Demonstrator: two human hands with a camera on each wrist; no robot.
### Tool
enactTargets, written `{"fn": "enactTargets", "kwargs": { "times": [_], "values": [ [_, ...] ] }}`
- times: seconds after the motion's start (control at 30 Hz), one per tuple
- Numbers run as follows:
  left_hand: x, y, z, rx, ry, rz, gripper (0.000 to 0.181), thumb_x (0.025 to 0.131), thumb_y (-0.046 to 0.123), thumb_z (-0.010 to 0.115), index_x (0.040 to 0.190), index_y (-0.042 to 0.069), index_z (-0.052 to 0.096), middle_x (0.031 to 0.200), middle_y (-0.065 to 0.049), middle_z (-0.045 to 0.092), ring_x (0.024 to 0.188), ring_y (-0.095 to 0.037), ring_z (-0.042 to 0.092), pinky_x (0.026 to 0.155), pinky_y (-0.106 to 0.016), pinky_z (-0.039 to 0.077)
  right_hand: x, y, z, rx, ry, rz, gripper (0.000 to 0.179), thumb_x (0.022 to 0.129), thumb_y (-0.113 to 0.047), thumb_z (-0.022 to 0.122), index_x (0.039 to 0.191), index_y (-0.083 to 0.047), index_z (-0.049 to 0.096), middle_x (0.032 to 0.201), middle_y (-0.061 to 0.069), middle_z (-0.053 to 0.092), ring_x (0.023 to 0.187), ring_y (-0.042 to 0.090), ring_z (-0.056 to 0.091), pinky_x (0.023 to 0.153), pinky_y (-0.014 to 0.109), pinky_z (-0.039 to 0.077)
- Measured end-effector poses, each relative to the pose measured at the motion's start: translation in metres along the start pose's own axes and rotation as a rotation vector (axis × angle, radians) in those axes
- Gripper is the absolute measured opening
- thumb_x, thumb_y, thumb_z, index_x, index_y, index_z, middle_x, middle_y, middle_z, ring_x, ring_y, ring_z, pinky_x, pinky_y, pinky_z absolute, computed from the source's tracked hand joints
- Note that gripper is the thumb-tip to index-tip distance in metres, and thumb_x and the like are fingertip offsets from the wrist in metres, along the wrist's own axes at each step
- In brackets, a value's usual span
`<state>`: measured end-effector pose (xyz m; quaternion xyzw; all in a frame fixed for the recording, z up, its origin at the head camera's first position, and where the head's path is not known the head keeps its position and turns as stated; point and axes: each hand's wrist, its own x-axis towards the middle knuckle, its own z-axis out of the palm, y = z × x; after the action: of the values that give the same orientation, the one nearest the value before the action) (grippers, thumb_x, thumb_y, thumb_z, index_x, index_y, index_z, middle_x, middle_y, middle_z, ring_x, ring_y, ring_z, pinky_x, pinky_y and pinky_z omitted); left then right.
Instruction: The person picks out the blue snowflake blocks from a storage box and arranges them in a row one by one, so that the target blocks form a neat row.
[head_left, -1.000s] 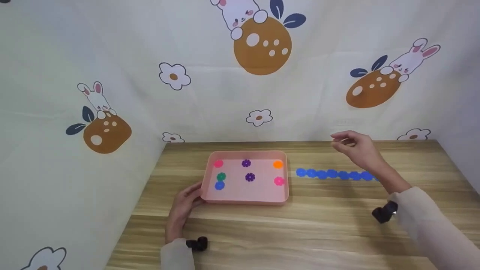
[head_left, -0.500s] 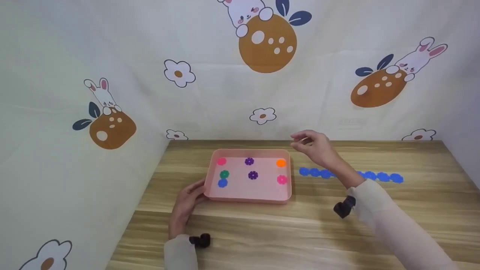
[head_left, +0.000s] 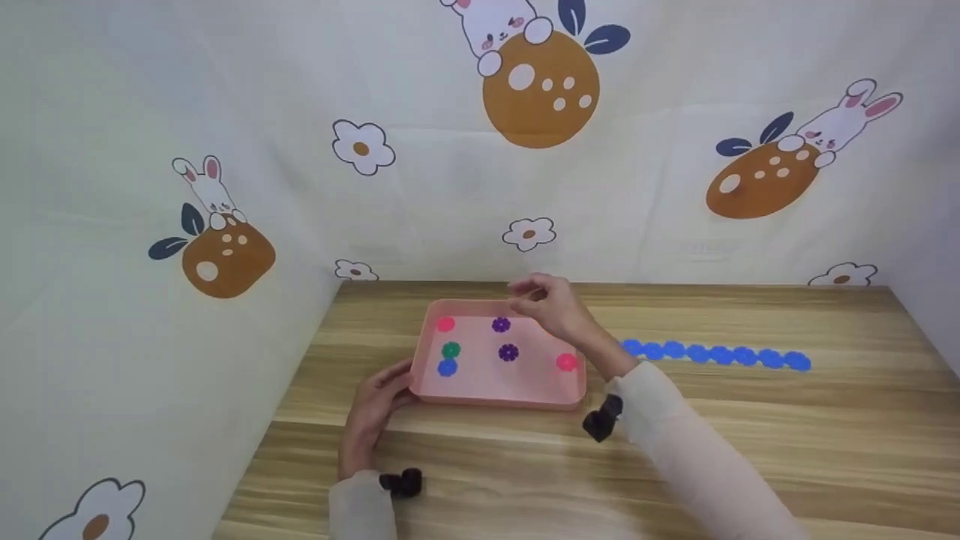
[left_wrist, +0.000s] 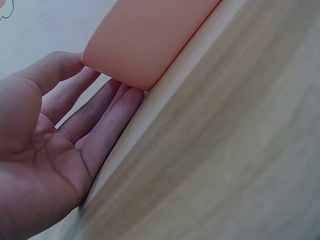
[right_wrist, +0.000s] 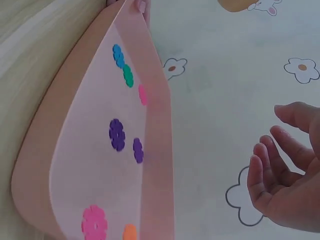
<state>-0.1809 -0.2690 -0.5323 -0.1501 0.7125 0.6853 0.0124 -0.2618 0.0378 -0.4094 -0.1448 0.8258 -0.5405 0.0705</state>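
Note:
The pink tray (head_left: pixel 487 386) lies on the wooden table with several flower-shaped plastic discs inside: two purple ones such as this purple disc (head_left: pixel 508 352), a green disc (head_left: pixel 451 350), a blue disc (head_left: pixel 447 367), pink discs and an orange disc (right_wrist: pixel 130 232). At the tray's left side my left hand (head_left: pixel 371 409) holds it, thumb at the rim and fingers against the outer wall. My right hand (head_left: pixel 551 307) hovers over the tray's far right part, hiding the orange disc in the head view. Its fingers (right_wrist: pixel 272 172) are loosely bent and apart, nothing between them.
Right of the tray, a row of joined blue flower discs (head_left: pixel 720 355) stretches across the table; the right forearm overlaps its left end. A patterned cloth (head_left: pixel 420 202) with rabbits and flowers hangs behind the wooden table (head_left: pixel 480 480) and along its left.
My right hand has moved left from above the blue row to over the tray, uncovering the row's right end. My left hand stays at the tray. The head view shifted slightly.

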Motion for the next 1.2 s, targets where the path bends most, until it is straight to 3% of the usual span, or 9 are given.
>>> {"fn": "enactTargets", "kwargs": {
  "times": [0.23, 0.43, 0.6, 0.9, 1.0, 1.2],
  "values": [
    [-0.001, -0.001, 0.002, 0.012, 0.001, -0.005, 0.039, 0.098, 0.014, 0.063, 0.137, 0.010, 0.061, 0.140, -0.017, 0.061, 0.117, -0.027, 0.067, 0.096, -0.036, 0.060, 0.005, 0.012, 0.041, 0.034, -0.007, 0.097, 0.029, 0.091, -0.021, 0.074, 0.120, -0.015, 0.070, 0.113, 0.005, 0.070, 0.101, 0.023, 0.066, 0.084, 0.027, 0.061],
    [-0.003, -0.003, 0.002, 0.021, -0.005, -0.003, 0.040, 0.098, 0.015, 0.064, 0.137, 0.010, 0.061, 0.141, -0.018, 0.060, 0.121, -0.028, 0.066, 0.096, -0.035, 0.060, 0.007, 0.027, 0.074, 0.038, -0.070, 0.094, 0.039, 0.090, -0.021, 0.076, 0.127, -0.015, 0.066, 0.124, 0.010, 0.066, 0.104, 0.021, 0.061, 0.087, 0.030, 0.061],
    [-0.005, -0.002, -0.001, -0.005, 0.013, 0.016, 0.039, 0.097, 0.012, 0.065, 0.136, 0.007, 0.062, 0.138, -0.021, 0.062, 0.113, -0.026, 0.069, 0.091, -0.034, 0.061, 0.012, 0.028, 0.095, 0.040, -0.138, 0.103, 0.040, 0.091, -0.019, 0.074, 0.129, -0.010, 0.065, 0.129, 0.014, 0.063, 0.107, 0.023, 0.061, 0.094, 0.033, 0.059],
    [-0.004, -0.002, 0.000, 0.009, 0.022, 0.000, 0.040, 0.097, 0.015, 0.066, 0.135, 0.006, 0.062, 0.137, -0.021, 0.062, 0.109, -0.024, 0.070, 0.091, -0.034, 0.061, 0.016, 0.040, 0.115, -0.040, -0.201, 0.127, 0.036, 0.090, -0.014, 0.074, 0.124, -0.006, 0.067, 0.113, 0.009, 0.065, 0.097, 0.020, 0.058, 0.085, 0.031, 0.058],
    [-0.004, -0.001, 0.000, 0.016, 0.020, -0.009, 0.039, 0.097, 0.017, 0.066, 0.135, 0.009, 0.063, 0.137, -0.018, 0.063, 0.111, -0.025, 0.070, 0.092, -0.035, 0.061, 0.017, 0.042, 0.119, -0.077, -0.213, 0.097, 0.035, 0.089, -0.012, 0.074, 0.122, -0.004, 0.067, 0.109, 0.008, 0.065, 0.096, 0.020, 0.058, 0.088, 0.034, 0.057],
    [-0.004, 0.003, -0.001, 0.025, 0.024, -0.023, 0.039, 0.097, 0.019, 0.066, 0.135, 0.012, 0.063, 0.138, -0.015, 0.063, 0.114, -0.024, 0.069, 0.095, -0.035, 0.060, 0.020, 0.040, 0.124, -0.105, -0.245, 0.144, 0.029, 0.090, -0.012, 0.073, 0.118, -0.006, 0.068, 0.113, 0.006, 0.067, 0.100, 0.020, 0.059, 0.101, 0.039, 0.055]
  ]
}}
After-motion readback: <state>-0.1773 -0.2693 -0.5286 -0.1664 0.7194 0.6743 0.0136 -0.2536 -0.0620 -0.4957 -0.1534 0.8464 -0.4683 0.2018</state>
